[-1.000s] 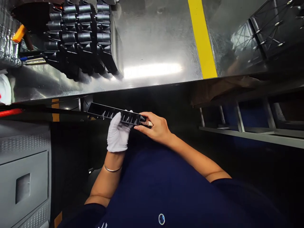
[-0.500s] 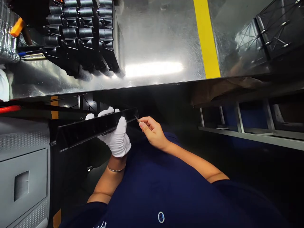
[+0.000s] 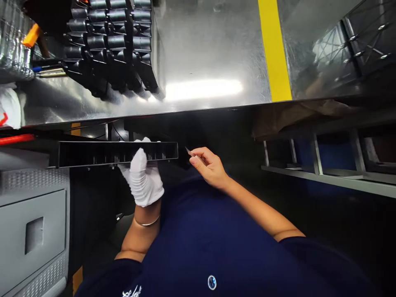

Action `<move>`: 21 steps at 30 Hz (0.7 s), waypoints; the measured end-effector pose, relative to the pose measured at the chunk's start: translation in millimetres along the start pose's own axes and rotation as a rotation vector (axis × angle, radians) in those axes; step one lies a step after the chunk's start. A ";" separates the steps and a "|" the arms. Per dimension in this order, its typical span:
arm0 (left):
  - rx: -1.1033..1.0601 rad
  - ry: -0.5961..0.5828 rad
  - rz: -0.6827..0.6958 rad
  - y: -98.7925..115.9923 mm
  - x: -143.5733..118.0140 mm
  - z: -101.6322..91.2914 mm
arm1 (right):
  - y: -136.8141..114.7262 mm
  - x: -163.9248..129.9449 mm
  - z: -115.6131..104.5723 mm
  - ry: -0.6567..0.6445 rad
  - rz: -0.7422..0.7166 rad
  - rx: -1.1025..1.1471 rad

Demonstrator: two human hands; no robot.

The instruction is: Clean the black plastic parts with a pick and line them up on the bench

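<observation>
One long black ribbed plastic strip is level below the steel bench edge, the white-gloved left hand clamped round it. The bare right hand pinches a small blade just off its end (trimming seemingly unfinished).

Glossy black plastic strip — white cloth glove — shiny, scuffed metal bench.

Table centre lies bare between the stacked black plastic parts at left and the yellow stripe. Below its edge, the long black tray spans the gap leftward; the metal rack blocks the right.
</observation>
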State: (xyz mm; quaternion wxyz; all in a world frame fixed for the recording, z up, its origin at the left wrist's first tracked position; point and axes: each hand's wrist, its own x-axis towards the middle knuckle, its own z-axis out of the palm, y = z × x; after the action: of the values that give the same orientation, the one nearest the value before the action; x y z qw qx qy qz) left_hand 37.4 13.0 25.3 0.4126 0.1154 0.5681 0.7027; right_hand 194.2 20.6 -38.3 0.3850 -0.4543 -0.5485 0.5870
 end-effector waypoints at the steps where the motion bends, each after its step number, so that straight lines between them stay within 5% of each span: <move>1: -0.041 0.027 0.053 -4.8 -0.8 0.2 | -7.1 0.7 -1.8 -0.027 -0.060 -0.053; 7: -0.091 -0.038 0.052 -12.7 -4.2 0.9 | -17.7 1.1 -8.3 -0.048 -0.299 -0.221; 12: -0.094 -0.115 0.028 -6.0 -7.6 -2.0 | -7.8 10.4 -10.6 0.063 -0.321 -0.236; 16: -0.084 -0.269 -0.297 -2.2 -8.0 -4.2 | -5.9 17.8 -20.4 0.148 -0.239 -0.260; 21: 0.075 -0.202 -0.455 -9.2 5.5 -5.5 | -15.4 2.4 -28.3 -0.148 -0.342 -0.232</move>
State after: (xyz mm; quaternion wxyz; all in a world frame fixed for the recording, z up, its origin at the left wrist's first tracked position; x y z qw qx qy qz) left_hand 34.6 13.2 13.5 0.6104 0.0693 0.5608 0.5551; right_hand 219.9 32.8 -22.9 0.3827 -0.3515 -0.7084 0.4777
